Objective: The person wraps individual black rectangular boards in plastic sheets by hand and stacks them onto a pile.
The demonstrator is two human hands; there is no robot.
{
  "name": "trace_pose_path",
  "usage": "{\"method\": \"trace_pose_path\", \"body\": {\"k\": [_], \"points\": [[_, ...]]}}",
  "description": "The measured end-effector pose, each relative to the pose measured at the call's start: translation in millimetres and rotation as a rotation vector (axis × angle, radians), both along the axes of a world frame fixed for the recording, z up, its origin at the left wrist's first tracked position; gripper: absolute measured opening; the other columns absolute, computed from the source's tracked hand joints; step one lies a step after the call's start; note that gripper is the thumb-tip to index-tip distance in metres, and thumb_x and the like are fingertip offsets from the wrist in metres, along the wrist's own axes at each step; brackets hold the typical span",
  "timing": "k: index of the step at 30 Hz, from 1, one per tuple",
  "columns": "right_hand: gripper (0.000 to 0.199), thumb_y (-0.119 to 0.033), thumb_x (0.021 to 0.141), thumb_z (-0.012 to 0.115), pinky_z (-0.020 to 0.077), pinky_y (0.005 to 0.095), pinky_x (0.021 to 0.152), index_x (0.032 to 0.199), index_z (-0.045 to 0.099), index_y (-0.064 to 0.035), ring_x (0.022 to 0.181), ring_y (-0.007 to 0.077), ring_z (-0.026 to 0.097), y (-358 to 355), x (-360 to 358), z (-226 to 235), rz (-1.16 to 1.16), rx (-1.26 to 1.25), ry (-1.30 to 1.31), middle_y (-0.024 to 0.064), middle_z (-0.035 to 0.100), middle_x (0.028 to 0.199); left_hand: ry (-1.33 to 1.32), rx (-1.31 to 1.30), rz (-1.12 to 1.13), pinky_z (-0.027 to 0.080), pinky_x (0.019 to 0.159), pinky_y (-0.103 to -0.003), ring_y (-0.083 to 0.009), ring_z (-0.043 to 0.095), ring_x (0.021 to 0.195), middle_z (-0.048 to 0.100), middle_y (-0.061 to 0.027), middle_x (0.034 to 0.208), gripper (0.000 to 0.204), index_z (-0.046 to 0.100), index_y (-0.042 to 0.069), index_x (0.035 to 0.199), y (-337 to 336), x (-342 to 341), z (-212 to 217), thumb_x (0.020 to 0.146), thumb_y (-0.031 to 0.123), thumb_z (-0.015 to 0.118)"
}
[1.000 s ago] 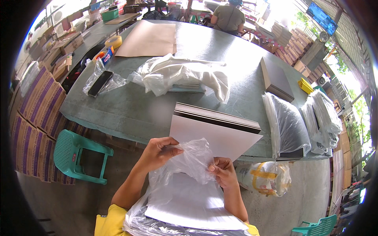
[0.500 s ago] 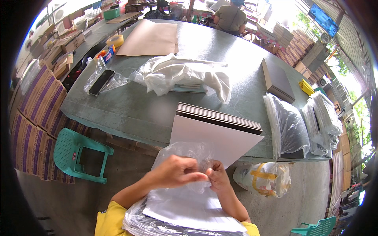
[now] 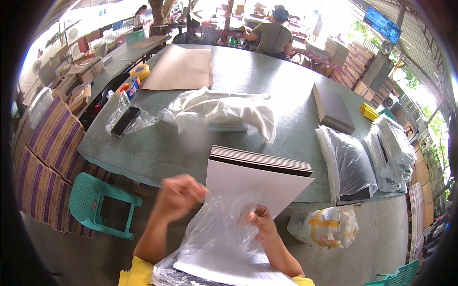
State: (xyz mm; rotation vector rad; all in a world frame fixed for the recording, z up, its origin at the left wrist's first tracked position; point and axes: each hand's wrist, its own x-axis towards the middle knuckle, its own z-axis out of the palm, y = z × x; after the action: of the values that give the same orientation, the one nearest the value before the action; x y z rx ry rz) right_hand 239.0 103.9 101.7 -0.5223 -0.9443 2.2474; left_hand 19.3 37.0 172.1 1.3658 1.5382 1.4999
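Head view: both my hands work a clear plastic bag (image 3: 217, 229) just below the near edge of the counter (image 3: 157, 152). My left hand (image 3: 179, 195) is closed in a loose fist on the bag's upper left edge; it is motion-blurred, so I cannot tell the exact finger placement. My right hand (image 3: 262, 224) pinches the film on the right side, fingers curled in, thumb on top. The hands sit near each other with the bunched film between them. The bag lies over a white sheet (image 3: 224, 267) resting on my lap, and more white shows inside the film lower down.

Right behind the bag, a stack of dark boards with a white face (image 3: 260, 181) overhangs the counter edge toward me.

Risk, as I judge it: the film is thin and crumpled, and pulling the two grips apart too hard could tear it. The overhanging stack could tip off the counter if my knuckles or the bag knock it.

Pose: both forearms come up from the lower edge, left angled inward, right nearly upright, wrists bent toward the middle.

Further out on the counter: a heap of loose white plastic (image 3: 222, 112), a brown paper sheet (image 3: 181, 69), bagged bundles (image 3: 348, 164) at right. A teal stool (image 3: 95, 202) stands on the floor to my left.
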Motion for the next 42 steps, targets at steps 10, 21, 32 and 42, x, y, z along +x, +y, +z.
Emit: {"method": "trace_pose_path", "body": {"k": [10, 21, 32, 42], "points": [[0.025, -0.030, 0.074, 0.060, 0.0454, 0.0252, 0.053, 0.075, 0.057, -0.0057, 0.062, 0.0121, 0.056, 3.1, 11.1, -0.4, -0.004, -0.125, 0.339, 0.0051, 0.059, 0.071, -0.226, -0.219, -0.285, 0.034, 0.045, -0.020, -0.0051, 0.043, 0.051, 0.051, 0.0019, 0.057, 0.012, 0.057, 0.001, 0.069, 9.3, 32.9, -33.4, 0.075, 0.012, 0.057], [0.023, -0.026, 0.068, 0.069, 0.0412, 0.0224, 0.057, 0.073, 0.058, -0.0060, 0.062, 0.0079, 0.052, -11.2, -6.2, -21.3, -0.035, 0.009, -0.119, -0.0004, 0.056, 0.067, 0.046, -0.135, -0.608, 0.032, 0.045, -0.020, -0.0048, 0.038, 0.051, 0.048, 0.0012, 0.056, 0.017, 0.057, 0.002, 0.077, 1.5, 59.8, -8.7, 0.078, 0.018, 0.059], [0.019, -0.025, 0.075, 0.062, 0.0325, 0.0208, 0.053, 0.076, 0.055, -0.0074, 0.060, 0.0059, 0.043, -16.1, -12.0, -6.9, 0.199, -0.095, 0.009, -0.0032, 0.051, 0.068, -0.221, -0.263, -0.379, 0.031, 0.043, -0.019, -0.0028, 0.041, 0.050, 0.048, 0.0019, 0.054, 0.013, 0.057, 0.000, 0.070, 1.3, 19.2, -39.2, 0.078, 0.010, 0.055], [0.022, -0.025, 0.075, 0.062, 0.0386, 0.0214, 0.051, 0.071, 0.054, -0.0054, 0.061, 0.0068, 0.048, 7.5, -0.1, -24.8, 0.226, 0.094, -0.253, 0.0010, 0.054, 0.067, 0.185, -0.148, -0.545, 0.035, 0.044, -0.023, -0.0054, 0.042, 0.050, 0.050, -0.0008, 0.054, 0.020, 0.055, 0.000, 0.064, 8.8, 46.9, -17.8, 0.072, 0.016, 0.064]]}}
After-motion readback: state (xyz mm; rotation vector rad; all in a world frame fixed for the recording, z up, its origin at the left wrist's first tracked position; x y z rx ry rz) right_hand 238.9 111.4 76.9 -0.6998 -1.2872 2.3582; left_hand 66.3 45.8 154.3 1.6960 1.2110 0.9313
